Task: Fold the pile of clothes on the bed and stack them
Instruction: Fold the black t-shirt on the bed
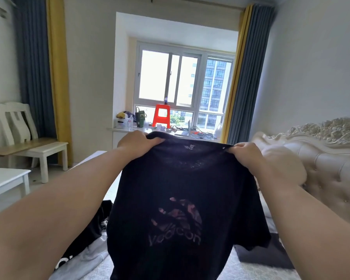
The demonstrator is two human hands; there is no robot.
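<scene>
A black T-shirt (182, 190) hangs in the air in front of me, its faded logo showing through the fabric. My left hand (137, 143) grips its left shoulder and my right hand (249, 156) grips its right shoulder, both at the top edge. Below on the bed (261, 267), a black garment with white print (85, 239) and a grey one (89, 257) lie crumpled at the lower left. A dark folded piece (267, 253) lies flat at the lower right. The shirt hides the middle of the bed.
A padded cream headboard (321, 158) stands to the right. A white chair (26, 138) and a white table corner (6, 178) are on the left. Straight ahead, the window ledge (129, 130) holds a red stool (161, 116) and clutter.
</scene>
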